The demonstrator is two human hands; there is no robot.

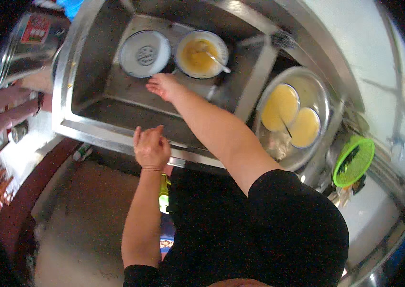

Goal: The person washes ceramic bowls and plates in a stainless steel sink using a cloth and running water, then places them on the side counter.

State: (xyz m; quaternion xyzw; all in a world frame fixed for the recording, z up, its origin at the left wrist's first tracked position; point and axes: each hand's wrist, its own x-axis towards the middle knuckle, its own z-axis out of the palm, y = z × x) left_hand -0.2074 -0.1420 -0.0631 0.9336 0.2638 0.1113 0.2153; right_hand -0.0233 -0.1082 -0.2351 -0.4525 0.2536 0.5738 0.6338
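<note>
My right hand point(163, 86) reaches over the stainless steel sink point(105, 73), fingers spread and empty. It is beside the lower edge of a white bowl point(145, 53) with a dark printed mark inside and a dark blue rim. To the right of that bowl, a second bowl point(220, 43) holds yellowish-brown liquid point(193, 59). A pale spoon point(220, 64) leans in it, its handle crossing the rim. Above the sink's front edge, my left hand point(151, 149) has its fingers apart and holds nothing.
Right of the sink, an oval basin point(319, 80) contains two round, blue-rimmed dishes point(280, 107) with yellow surfaces. A bright green plastic basket point(353, 163) is farther right. A shiny metal container point(26, 46) bearing a red label stands at left. A blue item point(70, 7) shows at the top edge.
</note>
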